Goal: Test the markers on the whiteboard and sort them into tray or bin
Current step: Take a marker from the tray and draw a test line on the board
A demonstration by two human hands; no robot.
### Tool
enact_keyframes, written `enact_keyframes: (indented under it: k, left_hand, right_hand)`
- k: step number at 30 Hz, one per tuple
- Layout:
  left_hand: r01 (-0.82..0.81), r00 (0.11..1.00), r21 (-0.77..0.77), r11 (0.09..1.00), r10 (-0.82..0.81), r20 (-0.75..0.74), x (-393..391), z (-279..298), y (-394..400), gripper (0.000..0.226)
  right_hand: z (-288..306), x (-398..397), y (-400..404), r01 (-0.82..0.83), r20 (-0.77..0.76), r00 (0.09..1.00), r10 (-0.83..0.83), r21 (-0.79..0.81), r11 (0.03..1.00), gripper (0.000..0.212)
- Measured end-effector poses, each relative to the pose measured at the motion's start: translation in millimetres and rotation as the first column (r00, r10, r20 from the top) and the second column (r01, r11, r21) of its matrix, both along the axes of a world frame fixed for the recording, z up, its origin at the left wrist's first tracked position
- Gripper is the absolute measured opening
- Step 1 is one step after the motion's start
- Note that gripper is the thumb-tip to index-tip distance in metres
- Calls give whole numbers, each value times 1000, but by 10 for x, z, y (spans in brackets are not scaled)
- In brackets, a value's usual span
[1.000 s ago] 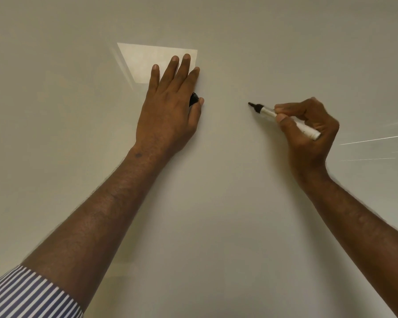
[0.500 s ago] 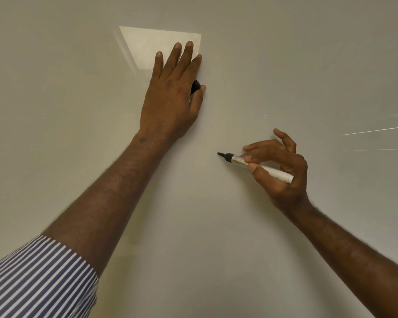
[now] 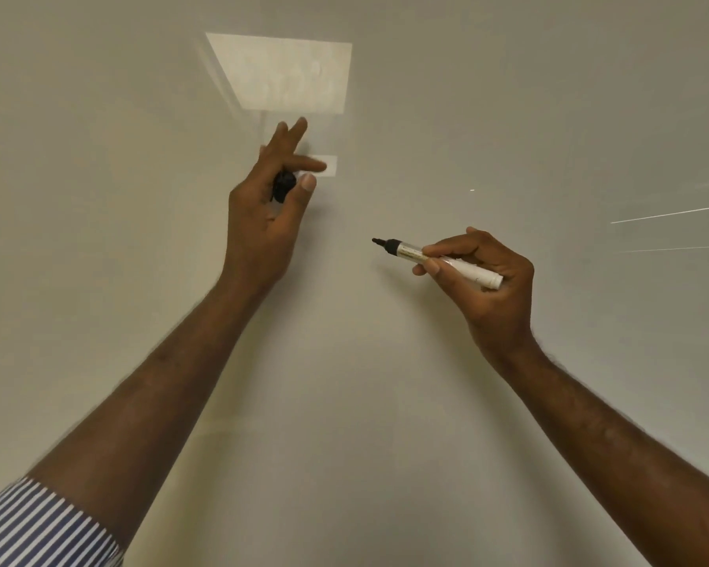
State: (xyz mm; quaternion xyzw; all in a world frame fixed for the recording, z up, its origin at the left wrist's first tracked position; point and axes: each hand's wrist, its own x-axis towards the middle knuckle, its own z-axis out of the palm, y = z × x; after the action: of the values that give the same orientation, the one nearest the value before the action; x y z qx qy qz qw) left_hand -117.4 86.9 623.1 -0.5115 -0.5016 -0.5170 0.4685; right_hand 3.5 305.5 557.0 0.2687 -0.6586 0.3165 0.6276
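Observation:
The whiteboard [image 3: 357,403] fills the whole view and shows no ink marks. My right hand [image 3: 488,280] grips an uncapped white marker [image 3: 447,261] whose black tip points left, just off the board surface. My left hand [image 3: 271,206] is lifted off the board at upper centre; it holds the black marker cap [image 3: 284,186] between thumb and fingers, with the other fingers spread out.
Bright rectangular light reflections [image 3: 287,71] sit on the board above my left hand. Thin light streaks [image 3: 672,214] cross the right edge. A striped sleeve [image 3: 37,525] shows at bottom left. No tray or bin is in view.
My left hand has lifted from lying flat on the board and turned, showing the cap in its fingers. My right hand swept the marker down-left, then back to the right.

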Motion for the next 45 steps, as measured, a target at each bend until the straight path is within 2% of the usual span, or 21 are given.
enact_keyframes:
  k: [6,10,19,32,45]
  left_hand:
    - [210,967,-13,978,-206,149,229,-548,-39,21]
    - [330,931,24,944,-329,160,253,-803,-45,28]
    - [527,796,166,834,-552,249,359,-1224,79,39]
    - [541,718,279,794,-608,338,496,-1477,150,35]
    - [558,676,358,749,-660,326,587,-1487,280,38]
  right_hand:
    - [-223,-3,-83,-133,81,987,137,-45,990,6]
    - [-409,-27,-151,-215,110,969,219,-50,975,23]
    - [-725,-72,-290,-305,163,930,330,-161,939,8]
    - [-905,-78,-537,-287,179,933,312,-154,946,8]
    - [-835,-42,-680,-256,155,951,266,-85,963,8]
